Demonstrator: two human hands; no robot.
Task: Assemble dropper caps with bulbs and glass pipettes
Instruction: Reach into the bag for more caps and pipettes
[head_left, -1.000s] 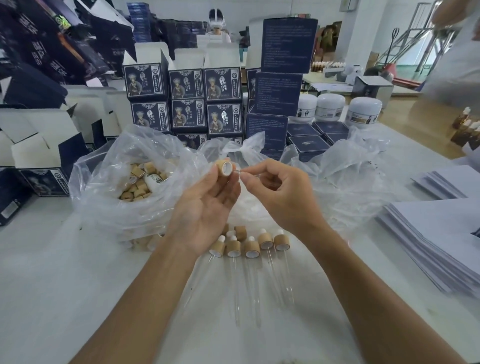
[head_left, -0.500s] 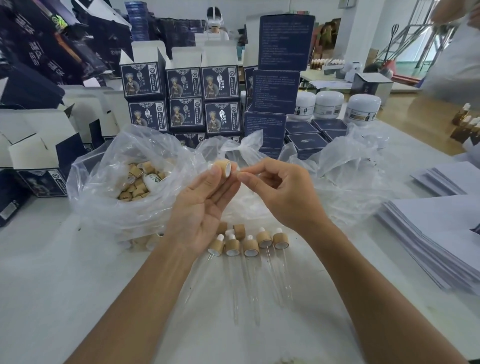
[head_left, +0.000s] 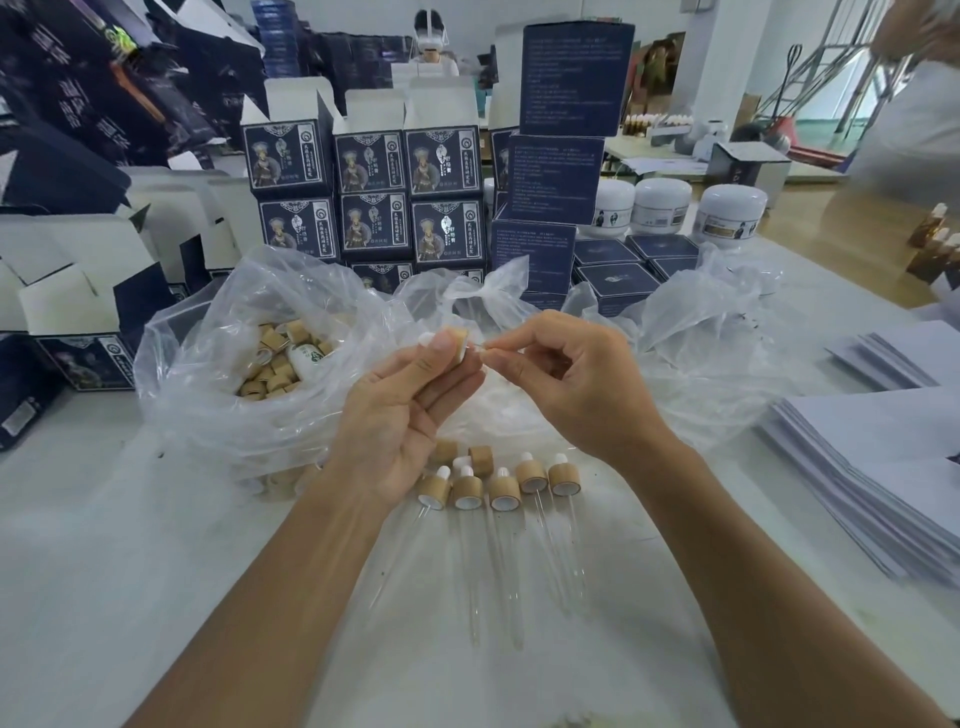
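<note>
My left hand (head_left: 402, 415) pinches a bamboo-coloured dropper cap (head_left: 458, 340) with a white bulb (head_left: 426, 339) on its left end. My right hand (head_left: 576, 387) pinches the end of a glass pipette (head_left: 479, 349), whose tip meets the cap's open side. Most of the pipette is hidden by my fingers. Below my hands, several finished droppers (head_left: 504, 493) lie in a row on the white table (head_left: 104, 571), glass tubes pointing toward me. A clear plastic bag (head_left: 208, 364) at the left holds several loose caps (head_left: 275, 364).
Dark blue cartons (head_left: 374, 166) are stacked behind the bags, with white jars (head_left: 732, 213) to their right. Open empty boxes (head_left: 67, 306) stand at the left. Paper stacks (head_left: 883, 467) lie at the right. Another crumpled clear bag (head_left: 701, 322) sits behind my right hand. A person sits far back.
My left hand has turned the cap so its white bulb now shows at the left, and the pipette end has come up to the cap's opening.
</note>
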